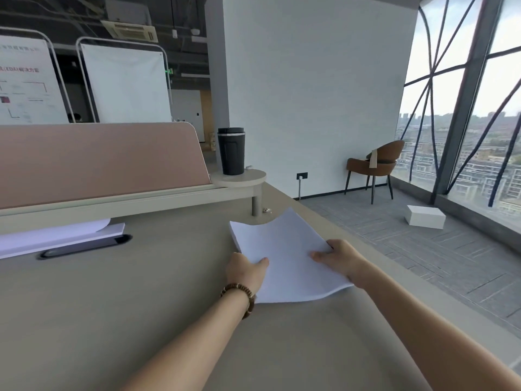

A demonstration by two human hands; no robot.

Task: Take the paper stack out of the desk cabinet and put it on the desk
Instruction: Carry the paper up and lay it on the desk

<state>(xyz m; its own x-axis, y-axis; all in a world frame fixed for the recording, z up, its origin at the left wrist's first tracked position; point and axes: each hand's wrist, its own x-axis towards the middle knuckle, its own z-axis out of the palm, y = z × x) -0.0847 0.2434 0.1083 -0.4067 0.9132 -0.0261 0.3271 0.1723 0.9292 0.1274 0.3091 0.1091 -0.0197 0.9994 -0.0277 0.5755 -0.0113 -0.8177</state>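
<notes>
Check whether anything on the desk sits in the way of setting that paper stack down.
Nothing visible does. The paper stack, held by the left hand and right hand, is over bare desk; other papers lie far left.

The paper stack (284,258) is plain white paper, matt and smooth, its edges bending softly. The desk (112,306) has a smooth, matt beige top with a faint sheen. A bracelet (242,294) of brown wooden-looking beads circles one wrist. The tumbler (231,150) looks like dark matt plastic with a shiny metal band. The chair (377,162) is covered in smooth brown leather-like material.
</notes>
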